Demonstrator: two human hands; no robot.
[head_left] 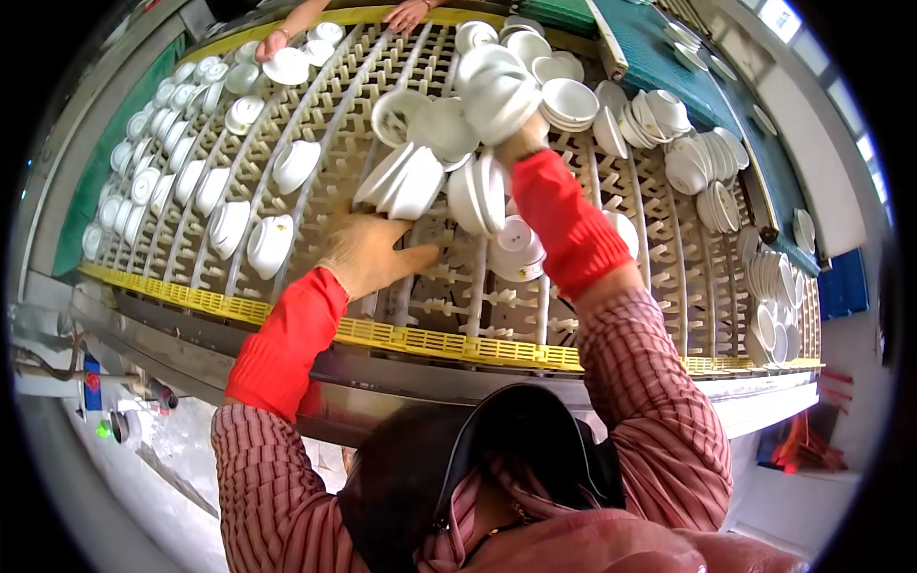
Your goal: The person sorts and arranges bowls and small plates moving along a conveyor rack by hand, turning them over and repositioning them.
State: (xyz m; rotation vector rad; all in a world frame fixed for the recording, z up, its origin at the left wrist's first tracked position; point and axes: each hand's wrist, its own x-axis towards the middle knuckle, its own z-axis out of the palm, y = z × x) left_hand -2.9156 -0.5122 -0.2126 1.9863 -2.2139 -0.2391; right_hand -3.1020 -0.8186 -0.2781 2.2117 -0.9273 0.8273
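Note:
My right hand (523, 141), its wrist in a red cuff, grips a stack of white bowls (499, 98) above the pegged rack. Most of its fingers are hidden behind the bowls. My left hand (371, 252) wears a tan glove, and its thumb is spread away from the other fingers. It is just below tilted, nested white bowls (401, 181); whether it touches them I cannot tell. More nested bowls (476, 196) lean beside these on the pegs. Under my right forearm sits a bowl with a small printed mark (517, 244).
Rows of white bowls (181, 153) stand on the left of the pegged rack (444, 310), with stacks (707, 162) at right. A yellow edge strip (411, 339) runs along the near side. Another person's hand (273, 44) touches a bowl at the far side. A green belt (659, 67) carries dishes.

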